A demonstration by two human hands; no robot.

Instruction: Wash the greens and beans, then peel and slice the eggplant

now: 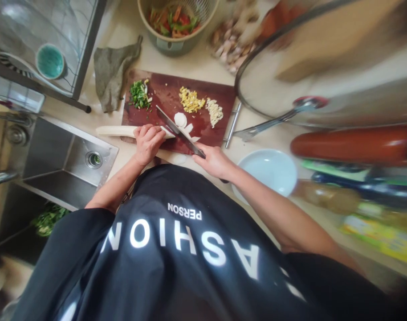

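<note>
My left hand [147,143] is closed over a long, white, peeled root vegetable [115,130], which lies across the near left edge of the red-brown cutting board [165,91]. My right hand [216,160] grips the handle of a kitchen knife [181,131]. Its blade slants across the board beside the vegetable's cut end. Thin white slices [181,119] lie just past the blade. Farther back on the board are chopped green onion [139,94], a yellow minced pile [191,100] and a pale minced pile [214,112].
A grey cloth [113,73] lies beyond the board's left corner. Behind stands a colander [173,47] of cut vegetables. On the right are a pale blue bowl [268,171], a glass lid [257,84] and a red-brown cylinder [353,145]. A steel sink [50,151] is on the left.
</note>
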